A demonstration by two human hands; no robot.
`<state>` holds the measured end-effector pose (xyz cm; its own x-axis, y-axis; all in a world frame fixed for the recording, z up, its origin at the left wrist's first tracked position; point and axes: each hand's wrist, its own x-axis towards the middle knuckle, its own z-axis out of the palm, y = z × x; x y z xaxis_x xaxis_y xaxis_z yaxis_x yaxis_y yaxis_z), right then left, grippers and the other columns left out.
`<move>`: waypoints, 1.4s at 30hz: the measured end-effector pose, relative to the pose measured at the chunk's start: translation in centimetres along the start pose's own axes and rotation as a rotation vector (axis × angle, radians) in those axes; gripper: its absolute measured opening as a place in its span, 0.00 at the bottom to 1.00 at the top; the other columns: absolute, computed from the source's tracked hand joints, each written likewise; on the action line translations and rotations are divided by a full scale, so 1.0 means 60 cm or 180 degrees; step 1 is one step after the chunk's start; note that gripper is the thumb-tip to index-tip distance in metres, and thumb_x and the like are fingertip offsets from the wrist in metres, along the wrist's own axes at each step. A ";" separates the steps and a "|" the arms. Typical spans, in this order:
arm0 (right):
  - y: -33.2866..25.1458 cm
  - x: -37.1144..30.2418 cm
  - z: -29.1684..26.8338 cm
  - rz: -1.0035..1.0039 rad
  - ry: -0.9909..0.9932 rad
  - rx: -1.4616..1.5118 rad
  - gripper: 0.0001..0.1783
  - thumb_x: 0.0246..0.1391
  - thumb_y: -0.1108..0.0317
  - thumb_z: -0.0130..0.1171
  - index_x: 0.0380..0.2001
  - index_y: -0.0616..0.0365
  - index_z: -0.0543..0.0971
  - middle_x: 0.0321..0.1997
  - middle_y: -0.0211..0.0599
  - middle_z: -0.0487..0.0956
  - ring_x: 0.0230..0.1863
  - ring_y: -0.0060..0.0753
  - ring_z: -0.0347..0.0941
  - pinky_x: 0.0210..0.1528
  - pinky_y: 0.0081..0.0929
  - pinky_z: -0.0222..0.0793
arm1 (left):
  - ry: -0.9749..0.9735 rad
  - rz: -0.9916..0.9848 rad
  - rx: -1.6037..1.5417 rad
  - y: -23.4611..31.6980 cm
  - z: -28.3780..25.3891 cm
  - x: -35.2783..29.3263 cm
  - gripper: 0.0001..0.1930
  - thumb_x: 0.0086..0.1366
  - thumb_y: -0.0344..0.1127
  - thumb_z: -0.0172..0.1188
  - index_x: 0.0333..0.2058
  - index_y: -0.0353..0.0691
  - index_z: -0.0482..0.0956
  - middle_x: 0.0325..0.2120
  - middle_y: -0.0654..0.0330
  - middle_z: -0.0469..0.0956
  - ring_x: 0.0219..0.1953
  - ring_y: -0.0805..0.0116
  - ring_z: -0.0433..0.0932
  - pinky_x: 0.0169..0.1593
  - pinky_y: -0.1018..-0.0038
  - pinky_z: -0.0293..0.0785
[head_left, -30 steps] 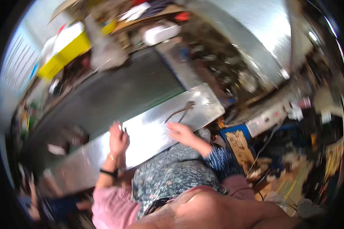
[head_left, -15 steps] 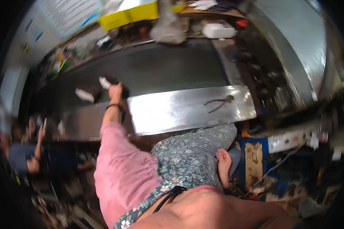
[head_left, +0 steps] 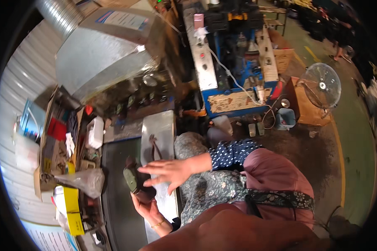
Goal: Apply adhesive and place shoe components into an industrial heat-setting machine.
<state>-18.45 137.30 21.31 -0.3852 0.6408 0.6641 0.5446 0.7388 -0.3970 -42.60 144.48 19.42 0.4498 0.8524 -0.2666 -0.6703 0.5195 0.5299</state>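
Note:
In my left hand [head_left: 148, 210] is a dark brown shoe upper [head_left: 145, 191] with a green, rounded piece [head_left: 131, 180], which looks like a shoe last, showing on one side. The fingers curl round its near end, over the edge of a dark belt [head_left: 117, 167]. My right hand [head_left: 171, 171] is spread open just right of the shoe upper, palm down and fingers pointing at it; whether a fingertip touches it I cannot tell. Beyond this hand, pincers [head_left: 155, 146] with dark handles lie on a shiny metal plate [head_left: 159, 123] beside the belt.
Left of the belt are a clear plastic bag [head_left: 90, 184], a yellow box [head_left: 74, 201] and a white container [head_left: 95, 133]. A metal hood [head_left: 109, 52] stands at the far left. Ahead are a blue-framed machine [head_left: 234, 102], a small bucket [head_left: 285, 119] and a fan [head_left: 321, 85].
The view has swung sharply to the right. My left hand, earlier at two dark items on the belt, now holds the shoe upper. My right hand has come up from beside my lap to it.

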 end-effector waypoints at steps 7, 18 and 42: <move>-0.061 0.004 -0.050 0.0202 0.1510 -0.0979 0.35 0.46 0.49 0.67 0.57 0.44 0.70 0.67 0.55 0.58 0.59 0.57 0.66 0.53 0.44 0.72 | -0.1974 -0.0239 0.2569 -0.017 0.080 -0.041 0.18 0.71 0.44 0.50 0.49 0.34 0.74 0.38 0.50 0.81 0.36 0.59 0.82 0.42 0.68 0.80; 0.061 -0.111 -0.060 0.1943 -0.0424 0.1695 0.29 0.61 0.63 0.54 0.63 0.58 0.63 0.52 0.48 0.78 0.54 0.45 0.74 0.55 0.35 0.69 | -0.1704 0.0442 0.3034 -0.217 0.068 0.072 0.52 0.55 0.37 0.70 0.69 0.37 0.42 0.61 0.48 0.62 0.63 0.58 0.61 0.66 0.62 0.56; 0.082 -0.292 0.070 0.3171 0.0841 0.1002 0.12 0.61 0.61 0.56 0.38 0.59 0.74 0.33 0.39 0.76 0.36 0.31 0.72 0.40 0.33 0.69 | -0.1204 0.0899 0.3811 -0.239 0.026 0.166 0.32 0.57 0.26 0.64 0.60 0.32 0.64 0.67 0.49 0.54 0.62 0.59 0.64 0.64 0.68 0.61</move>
<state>-12.17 130.58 5.05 0.3192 0.9462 0.0528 0.2936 -0.0458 -0.9548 -27.59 145.40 10.42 0.6503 0.7513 0.1121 0.0870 -0.2203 0.9715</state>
